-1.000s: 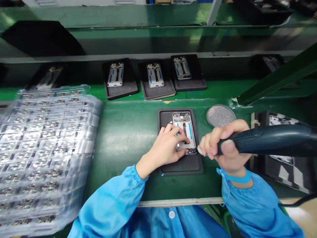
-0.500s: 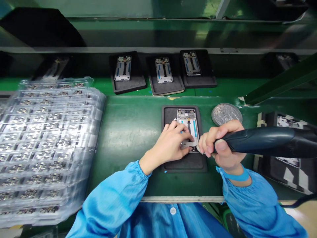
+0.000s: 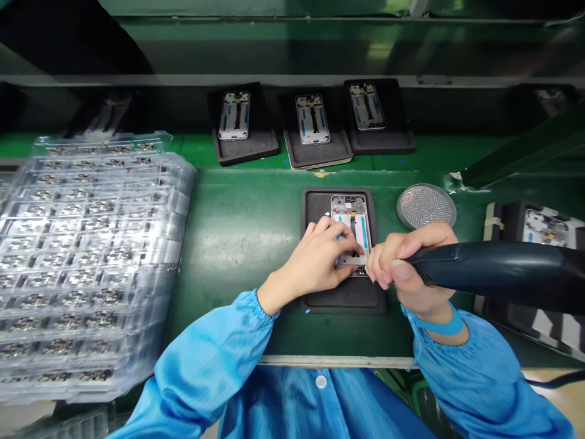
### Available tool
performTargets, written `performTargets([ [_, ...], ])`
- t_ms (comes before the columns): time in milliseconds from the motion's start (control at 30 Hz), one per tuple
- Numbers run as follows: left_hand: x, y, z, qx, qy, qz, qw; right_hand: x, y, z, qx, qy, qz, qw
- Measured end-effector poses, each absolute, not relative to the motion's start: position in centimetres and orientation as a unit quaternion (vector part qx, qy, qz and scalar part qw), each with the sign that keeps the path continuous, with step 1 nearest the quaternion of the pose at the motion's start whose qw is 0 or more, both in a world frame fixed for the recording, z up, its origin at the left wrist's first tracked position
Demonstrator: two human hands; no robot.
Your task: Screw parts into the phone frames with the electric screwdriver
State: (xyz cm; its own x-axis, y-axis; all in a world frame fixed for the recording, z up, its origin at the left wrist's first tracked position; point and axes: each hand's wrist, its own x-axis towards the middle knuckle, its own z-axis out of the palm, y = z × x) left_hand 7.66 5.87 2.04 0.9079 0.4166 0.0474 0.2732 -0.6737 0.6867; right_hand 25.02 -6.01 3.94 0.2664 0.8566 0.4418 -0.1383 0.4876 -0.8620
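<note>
An opened phone (image 3: 357, 213) with bare circuitry and blue strips lies in a black foam tray (image 3: 315, 300) in front of me. My left hand (image 3: 322, 253) rests over its lower left part, fingers bent and thumb tip near the bottom edge, steadying the phone. Between thumb and fingers a pale plate partly shows. My right hand (image 3: 418, 265) is wrapped round a black electric screwdriver (image 3: 498, 271), at the phone's lower right edge. The tool's tip is hidden behind my fingers, so contact with the phone cannot be seen.
Stacked clear plastic trays (image 3: 180, 201) of small parts fill the left side. A round grey dish (image 3: 427, 206) sits right of the phone. Several opened phones (image 3: 313, 119) rest in black trays at the back. Another black tray (image 3: 512, 222) and a green post (image 3: 507, 149) stand right.
The whole view has shifted a little, with the back trays higher and slightly right. My left fingers have shifted slightly on the phone; my right hand still grips the electric screwdriver beside it.
</note>
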Motion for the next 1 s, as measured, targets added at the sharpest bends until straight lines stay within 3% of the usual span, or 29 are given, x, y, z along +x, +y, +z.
performTargets([
  [167, 5.8, 5.6, 2.7, 0.86, 0.378, 0.211, 0.272, 24.9, -6.6, 4.0, -0.404, -0.518, 0.345, 0.671],
  [367, 4.6, 4.1, 4.7, 0.827, 0.496, -0.103, 0.242, 24.5, -6.4, 3.8, -0.41, -0.526, 0.336, 0.665],
  [467, 4.6, 3.7, 4.5, 0.832, 0.488, -0.153, 0.217, 24.3, -6.3, 3.5, -0.407, -0.501, 0.33, 0.689],
  [767, 4.4, 10.0, 3.6, 0.888, 0.442, -0.015, 0.128, 26.8, -5.3, 5.3, -0.408, -0.364, 0.116, 0.829],
  [1000, 19.3, 21.7, 7.7, 0.875, 0.45, 0.062, 0.168, 28.8, -4.2, 4.4, -0.426, -0.292, 0.006, 0.856],
])
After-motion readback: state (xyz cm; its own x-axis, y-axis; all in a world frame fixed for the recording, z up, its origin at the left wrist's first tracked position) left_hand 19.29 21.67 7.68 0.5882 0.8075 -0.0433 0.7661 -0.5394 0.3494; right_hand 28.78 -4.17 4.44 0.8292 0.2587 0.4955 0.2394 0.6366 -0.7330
